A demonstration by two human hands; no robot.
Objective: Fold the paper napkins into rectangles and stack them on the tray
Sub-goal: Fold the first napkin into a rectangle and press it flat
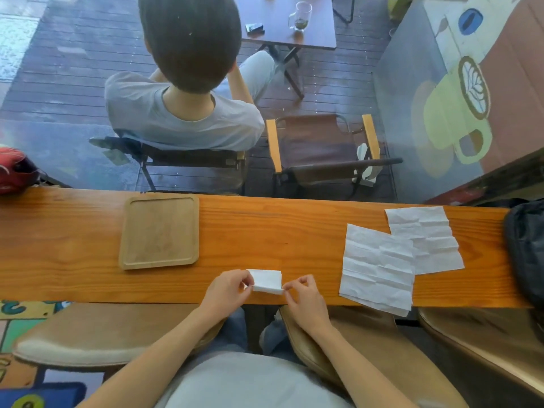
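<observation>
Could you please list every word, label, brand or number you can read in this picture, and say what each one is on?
No text can be read for certain.
The floor mat at lower left shows coloured shapes, perhaps letters, but cut off and unclear.
The small dark box on the far table is too small to read.
The wall mural shows cups only, with no words.

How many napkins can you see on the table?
3. One folded napkin is pinched between the left hand and right hand. Two flat napkins lie overlapping at the right: one nearer, one farther. The tray holds none.
</observation>
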